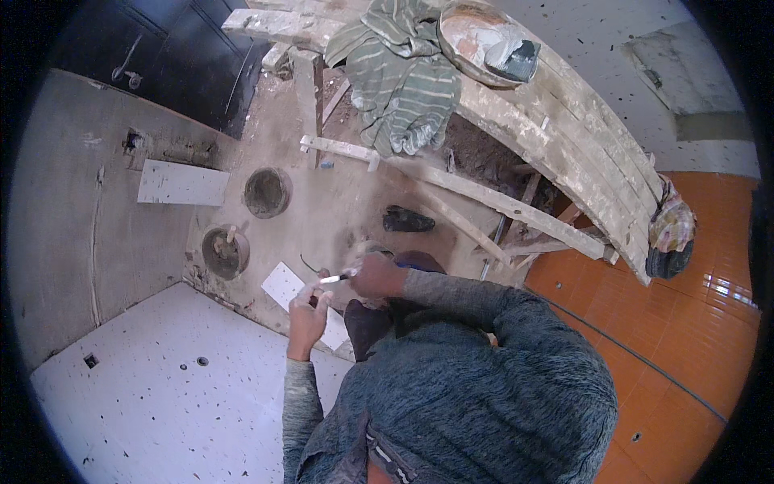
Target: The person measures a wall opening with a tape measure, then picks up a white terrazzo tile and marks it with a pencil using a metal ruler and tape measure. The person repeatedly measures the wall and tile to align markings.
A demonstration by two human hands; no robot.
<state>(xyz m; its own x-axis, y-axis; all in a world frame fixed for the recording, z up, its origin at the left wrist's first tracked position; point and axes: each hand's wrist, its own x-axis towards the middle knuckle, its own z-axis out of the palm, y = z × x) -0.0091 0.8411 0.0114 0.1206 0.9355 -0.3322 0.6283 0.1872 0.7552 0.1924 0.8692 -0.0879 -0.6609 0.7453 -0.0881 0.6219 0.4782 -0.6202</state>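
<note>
My right hand (pixel 379 276) is closed around a small tool with a bright, shiny end (pixel 332 279), which points toward my other hand. Its exact kind is too small to tell. My left hand (pixel 308 319) is raised just left of that end, thumb and fingers drawn together; whatever lies between them is too small to make out. A thin dark wire or cord (pixel 307 264) curves just beyond my left fingers. Beneath my hands lies a white tile strip (pixel 281 284) on the dusty floor, partly covered by my left hand. A dark shoe (pixel 407 219) shows farther ahead.
Two round buckets (pixel 267 193) (pixel 226 252) stand at left, near a white tile piece (pixel 183 183) against the wall. A plank scaffold (pixel 556 121) crosses the far right, bearing a striped cloth (pixel 403 81) and a basin (pixel 488 44). Orange tiles (pixel 661 355) cover the right side.
</note>
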